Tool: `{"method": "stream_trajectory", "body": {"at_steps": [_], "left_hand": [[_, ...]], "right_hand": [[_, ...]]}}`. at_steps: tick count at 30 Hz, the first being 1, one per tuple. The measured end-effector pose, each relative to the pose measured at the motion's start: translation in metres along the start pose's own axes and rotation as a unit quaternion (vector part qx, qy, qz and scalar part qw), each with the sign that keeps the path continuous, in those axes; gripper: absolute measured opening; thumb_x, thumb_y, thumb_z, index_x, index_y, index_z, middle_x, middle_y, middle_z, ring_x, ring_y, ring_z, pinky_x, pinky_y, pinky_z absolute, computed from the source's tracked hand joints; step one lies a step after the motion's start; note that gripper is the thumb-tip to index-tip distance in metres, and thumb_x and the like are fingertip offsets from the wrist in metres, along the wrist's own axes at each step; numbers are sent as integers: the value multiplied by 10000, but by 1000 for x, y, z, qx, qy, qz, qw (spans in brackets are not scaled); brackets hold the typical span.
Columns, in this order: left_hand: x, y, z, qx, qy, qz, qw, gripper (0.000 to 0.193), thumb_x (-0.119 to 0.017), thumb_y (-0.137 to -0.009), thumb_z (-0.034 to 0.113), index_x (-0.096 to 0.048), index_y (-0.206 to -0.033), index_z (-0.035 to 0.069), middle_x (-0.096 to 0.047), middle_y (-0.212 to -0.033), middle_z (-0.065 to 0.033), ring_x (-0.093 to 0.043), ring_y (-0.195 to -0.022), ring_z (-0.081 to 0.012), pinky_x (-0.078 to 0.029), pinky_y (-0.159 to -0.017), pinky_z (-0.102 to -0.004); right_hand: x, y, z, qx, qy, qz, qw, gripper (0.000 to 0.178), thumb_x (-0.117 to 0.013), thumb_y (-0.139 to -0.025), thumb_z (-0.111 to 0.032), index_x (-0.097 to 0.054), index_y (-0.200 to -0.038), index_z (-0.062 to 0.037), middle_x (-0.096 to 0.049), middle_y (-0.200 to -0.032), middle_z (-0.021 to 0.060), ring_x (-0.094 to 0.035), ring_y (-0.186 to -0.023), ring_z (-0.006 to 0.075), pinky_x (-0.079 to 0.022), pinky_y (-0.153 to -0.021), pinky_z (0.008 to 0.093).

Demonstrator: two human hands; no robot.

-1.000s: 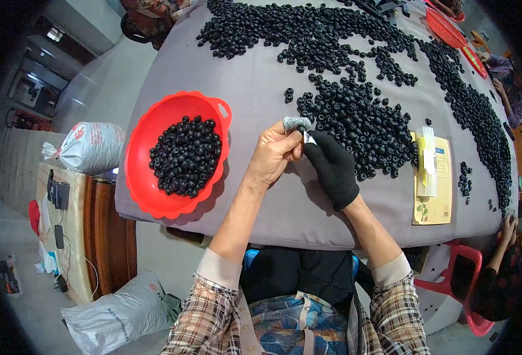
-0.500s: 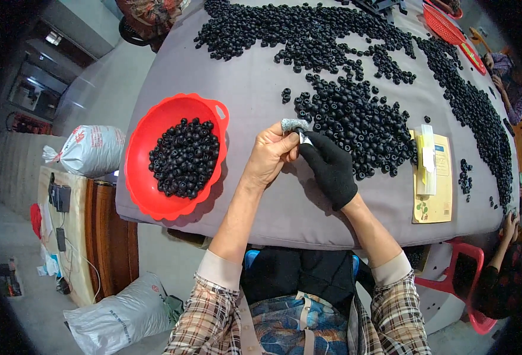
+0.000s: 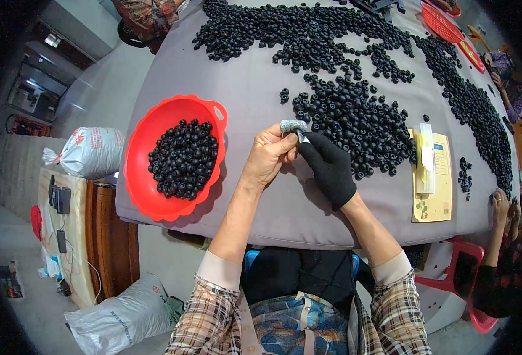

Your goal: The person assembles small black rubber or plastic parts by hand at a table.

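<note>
My left hand [image 3: 268, 155] is bare, with a grey speckled cover [image 3: 293, 126] over a fingertip. Its thumb and fingers are closed on a small black piece [image 3: 299, 132], mostly hidden. My right hand [image 3: 331, 171], in a black fingerless-looking glove, meets it there, fingers closed around a small shiny, pale thing [image 3: 303, 138] that I cannot make out. Just beyond the hands spreads a pile of small round black pieces [image 3: 355, 121] with pale-edged holes. To the left, a red scalloped bowl [image 3: 144, 198] holds many similar black pieces [image 3: 184, 158].
More black pieces [image 3: 284, 29] cover the far side of the grey cloth-covered table [image 3: 237, 89]. On the right lie a yellow booklet [image 3: 441, 204] and a clear plastic case [image 3: 425, 160]. A red basket [image 3: 441, 22] stands far right. Other people's hands [image 3: 500, 207] work at the right edge.
My hands stay almost in place, still together. At the right edge, another person's hands have moved slightly up and left along the table edge.
</note>
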State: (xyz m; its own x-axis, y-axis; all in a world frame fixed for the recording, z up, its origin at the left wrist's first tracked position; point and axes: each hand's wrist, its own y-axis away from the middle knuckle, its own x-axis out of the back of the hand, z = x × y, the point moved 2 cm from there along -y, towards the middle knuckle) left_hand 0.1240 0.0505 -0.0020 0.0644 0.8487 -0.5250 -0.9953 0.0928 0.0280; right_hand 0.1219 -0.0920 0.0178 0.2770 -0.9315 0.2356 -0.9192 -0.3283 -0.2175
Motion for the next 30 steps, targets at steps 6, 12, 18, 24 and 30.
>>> {"method": "stream_trajectory", "body": {"at_steps": [6, 12, 18, 24, 30], "left_hand": [[-3, 1, 2, -15, 4, -8, 1000, 121, -538, -865, 67, -606, -953, 21, -518, -611, 24, -425, -500, -33, -324, -453, -160], [-3, 4, 4, -18, -16, 3, 1000, 120, -533, -866, 65, -608, -948, 20, -510, -608, 32, -422, -503, -31, -327, -460, -155], [-5, 5, 5, -21, -56, 12, 998, 123, -528, -861, 59, -611, -942, 19, -503, -601, 42, -427, -512, -26, -329, -467, -153], [-5, 5, 4, -18, -62, 9, 998, 124, -528, -859, 57, -613, -943, 24, -501, -597, 44, -428, -509, -24, -331, -467, -156], [-4, 6, 5, -12, -83, 15, 996, 125, -528, -859, 59, -614, -944, 29, -502, -598, 48, -432, -512, -19, -333, -469, -150]], "right_hand": [[-1, 0, 8, 118, 89, 0, 989, 245, -560, -847, -113, -583, -1068, -9, -634, -933, 77, -576, -850, 118, -455, -750, 260], [-2, -1, 7, 75, 62, -8, 995, 240, -541, -842, -125, -582, -1061, -38, -620, -936, 123, -618, -793, 217, -488, -688, 304], [1, -2, -4, 9, 27, -22, 999, 233, -547, -848, -146, -593, -1047, -32, -632, -888, 123, -613, -780, 163, -479, -681, 287], [1, -2, -1, -17, 6, -2, 1000, 245, -565, -844, -157, -603, -1050, -31, -646, -869, 119, -616, -758, 155, -480, -676, 286], [0, -1, 4, -4, 9, -4, 1000, 242, -564, -831, -130, -601, -1052, -38, -641, -902, 123, -623, -766, 188, -489, -677, 296]]}}
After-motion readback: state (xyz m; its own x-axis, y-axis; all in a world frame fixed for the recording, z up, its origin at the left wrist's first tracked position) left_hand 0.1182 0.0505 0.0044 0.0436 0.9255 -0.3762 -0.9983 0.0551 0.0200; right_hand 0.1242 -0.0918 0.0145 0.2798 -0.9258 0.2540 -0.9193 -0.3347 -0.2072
